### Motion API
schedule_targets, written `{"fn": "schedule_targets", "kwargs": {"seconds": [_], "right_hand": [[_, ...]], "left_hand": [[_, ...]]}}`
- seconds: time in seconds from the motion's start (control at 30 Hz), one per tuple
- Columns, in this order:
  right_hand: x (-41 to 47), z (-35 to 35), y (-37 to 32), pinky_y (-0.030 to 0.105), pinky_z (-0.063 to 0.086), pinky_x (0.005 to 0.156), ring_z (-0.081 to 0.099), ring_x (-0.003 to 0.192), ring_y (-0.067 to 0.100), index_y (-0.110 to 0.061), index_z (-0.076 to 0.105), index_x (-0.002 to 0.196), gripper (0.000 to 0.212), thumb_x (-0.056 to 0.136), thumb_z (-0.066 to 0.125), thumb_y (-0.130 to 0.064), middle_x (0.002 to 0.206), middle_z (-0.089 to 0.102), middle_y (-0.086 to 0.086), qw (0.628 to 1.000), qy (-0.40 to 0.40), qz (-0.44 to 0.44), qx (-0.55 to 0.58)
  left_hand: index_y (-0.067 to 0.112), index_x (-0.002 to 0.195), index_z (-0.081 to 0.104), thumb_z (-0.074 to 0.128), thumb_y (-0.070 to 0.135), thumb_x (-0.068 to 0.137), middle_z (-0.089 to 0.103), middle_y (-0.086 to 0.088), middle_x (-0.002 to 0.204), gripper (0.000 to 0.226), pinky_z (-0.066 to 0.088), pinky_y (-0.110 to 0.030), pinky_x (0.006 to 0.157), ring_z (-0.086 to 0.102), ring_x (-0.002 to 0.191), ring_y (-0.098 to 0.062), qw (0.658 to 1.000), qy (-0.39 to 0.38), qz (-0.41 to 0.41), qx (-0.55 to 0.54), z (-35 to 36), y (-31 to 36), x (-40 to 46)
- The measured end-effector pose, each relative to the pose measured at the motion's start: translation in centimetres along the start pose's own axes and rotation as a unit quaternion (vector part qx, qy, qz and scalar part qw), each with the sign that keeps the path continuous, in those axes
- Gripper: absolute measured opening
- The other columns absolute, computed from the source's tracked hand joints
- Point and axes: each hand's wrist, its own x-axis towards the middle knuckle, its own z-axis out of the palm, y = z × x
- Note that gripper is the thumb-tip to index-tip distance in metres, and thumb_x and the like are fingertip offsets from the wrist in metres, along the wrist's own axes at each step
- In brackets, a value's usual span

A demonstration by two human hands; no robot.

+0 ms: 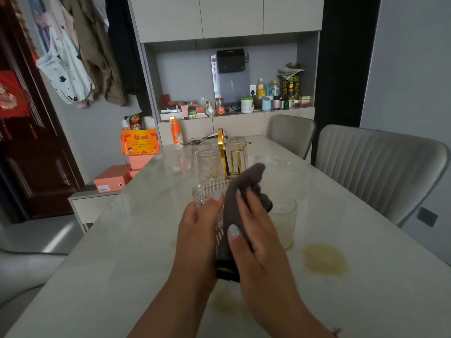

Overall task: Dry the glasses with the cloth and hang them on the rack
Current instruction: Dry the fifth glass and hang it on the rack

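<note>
My left hand (pixel 195 230) grips a ribbed clear glass (pixel 207 191) above the table, its rim pointing away from me. My right hand (pixel 253 230) holds a dark grey-brown cloth (pixel 241 189) against the side of that glass, thumb on the cloth. A second clear glass (pixel 284 220) stands upright on the table just right of my hands. Farther back stands the gold rack (pixel 223 152), with several patterned glasses (pixel 210 164) upside down on its pegs.
The marble table (pixel 136 240) carries a yellowish stain (pixel 325 258) to the right of my hands. An orange bottle (pixel 177 134) and keys sit at the far end. Two grey chairs (pixel 375 162) line the right side. Orange boxes (pixel 112 178) rest on a low stand to the left.
</note>
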Motion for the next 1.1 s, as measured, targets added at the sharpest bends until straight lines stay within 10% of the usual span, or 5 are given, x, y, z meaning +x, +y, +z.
{"fn": "schedule_targets", "kwargs": {"seconds": [0.27,0.5,0.63,0.87,1.1], "right_hand": [[2.0,-1.5,0.1,0.046,0.047,0.099,0.065,0.112,0.026,-0.019,0.057,0.130,0.063,0.076,0.062,-0.050,0.121,0.068,0.010,0.841,-0.034,0.198,0.501],[0.8,-1.0,0.0,0.023,0.048,0.099,0.060,0.111,-0.004,-0.065,0.043,0.117,0.040,0.079,0.049,-0.057,0.121,0.060,-0.026,0.952,0.060,0.116,0.278],[1.0,-1.0,-0.1,0.022,0.049,0.095,0.059,0.114,-0.002,-0.057,0.047,0.125,0.041,0.083,0.050,-0.060,0.125,0.062,-0.020,0.959,0.054,0.101,0.260],[1.7,-1.5,-0.2,0.044,0.050,0.093,0.066,0.107,0.031,-0.012,0.066,0.121,0.051,0.087,0.048,-0.045,0.114,0.071,0.012,0.761,0.007,0.283,0.583],[0.5,-0.7,0.2,0.027,0.054,0.067,0.068,0.081,0.006,-0.041,0.049,0.109,0.028,0.083,0.050,-0.034,0.098,0.066,-0.004,0.941,0.106,0.145,0.286]], "left_hand": [[0.016,0.110,0.069,0.068,0.054,0.062,0.072,-0.015,0.109,0.062,0.058,-0.047,0.081,0.071,0.097,-0.033,0.998,-0.031,0.006,-0.050,0.2,0.2,-0.2],[0.027,0.118,0.056,0.070,0.072,0.062,0.072,-0.001,0.110,0.073,0.059,-0.036,0.079,0.073,0.095,-0.015,0.999,-0.046,-0.016,0.023,0.7,0.4,-1.4],[0.025,0.122,0.058,0.075,0.054,0.066,0.074,-0.004,0.112,0.065,0.057,-0.042,0.083,0.072,0.101,-0.023,0.995,-0.086,-0.006,-0.045,0.7,0.6,-1.7],[0.018,0.125,0.062,0.055,0.058,0.079,0.072,-0.008,0.116,0.061,0.058,-0.035,0.082,0.070,0.107,-0.024,0.992,-0.105,-0.044,-0.058,0.4,1.0,-1.1],[0.033,0.126,0.051,0.063,0.072,0.069,0.072,0.002,0.111,0.070,0.059,-0.041,0.083,0.072,0.098,-0.017,0.999,-0.036,0.024,0.032,0.5,0.5,-2.3]]}}
